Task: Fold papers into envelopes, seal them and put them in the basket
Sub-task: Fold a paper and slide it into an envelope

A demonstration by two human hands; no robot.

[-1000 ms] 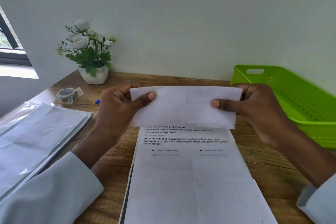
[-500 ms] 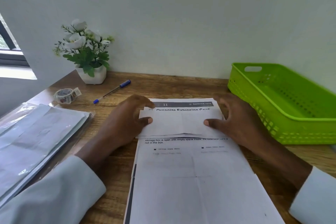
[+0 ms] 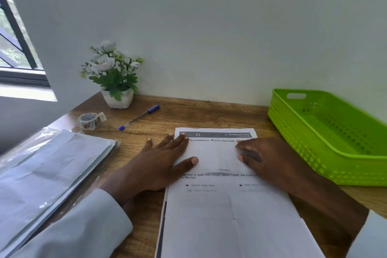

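Since a second ago, the folded paper [image 3: 215,157] has come down from the air, where both hands pinched it upright, and now lies flat on the printed sheet [image 3: 230,216]. The left hand [image 3: 159,163] presses on its left end with fingers straight and spread, thumb stretched along the paper's near edge. The right hand [image 3: 270,161] presses on the right end, palm down with fingers laid flat, and neither hand curls round anything. The folded paper covers the upper part of the printed sheet, just below its dark header bar, and the sheet runs from there toward the person along the wooden desk [image 3: 146,211]. To the right of the hands, near the right wrist, stands the green basket [image 3: 326,153], nothing showing inside it. To the left lies a stack of papers in a clear sleeve [image 3: 48,174]. Farther back sit a roll of tape [image 3: 90,120], a blue pen [image 3: 139,117] and a white pot of flowers [image 3: 114,77] against the wall.
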